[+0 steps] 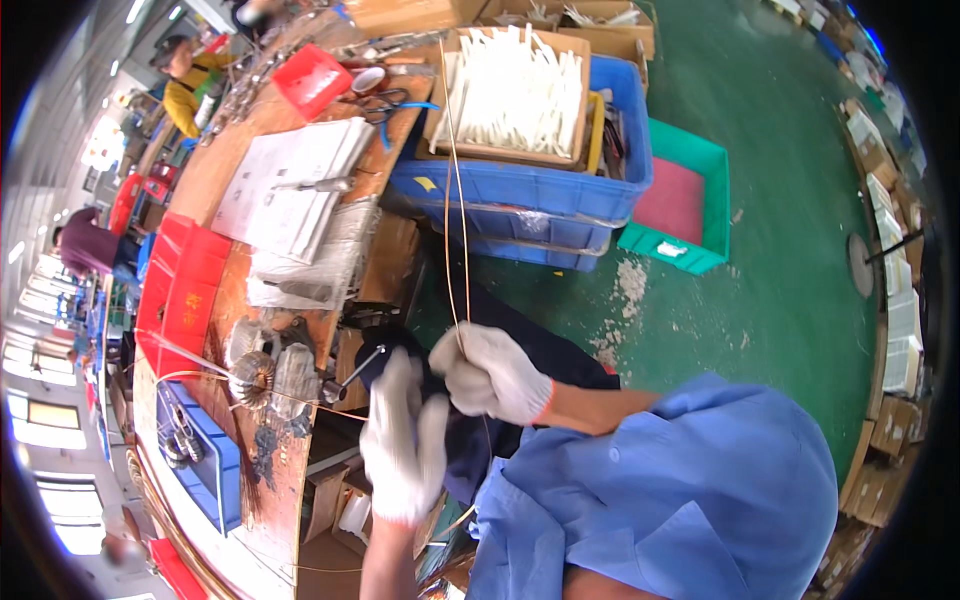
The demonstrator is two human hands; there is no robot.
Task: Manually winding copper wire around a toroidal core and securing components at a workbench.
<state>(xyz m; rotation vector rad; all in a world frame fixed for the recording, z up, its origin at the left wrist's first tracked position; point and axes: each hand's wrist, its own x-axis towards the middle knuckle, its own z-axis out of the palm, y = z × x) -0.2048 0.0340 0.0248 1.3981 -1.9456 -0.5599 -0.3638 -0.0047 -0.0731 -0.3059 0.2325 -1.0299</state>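
Both my hands wear white cotton gloves. My right hand (488,372) is closed around a thin copper wire (452,200) that runs up from it as a long narrow loop toward the blue crates. My left hand (403,440) hangs just below and left of it, fingers loosely spread over a dark object with a short metal rod (362,368); whether it grips that, I cannot tell. A wire-wound ring coil (252,380) stands on the bench edge to the left, a copper strand leading off it.
The wooden workbench (262,470) runs along the left, carrying red trays (183,290), papers (285,185) and a blue tray (205,465). Stacked blue crates (540,190) hold a carton of white sleeves (515,90). A green crate (690,195) sits on the green floor. Other people work at the far left.
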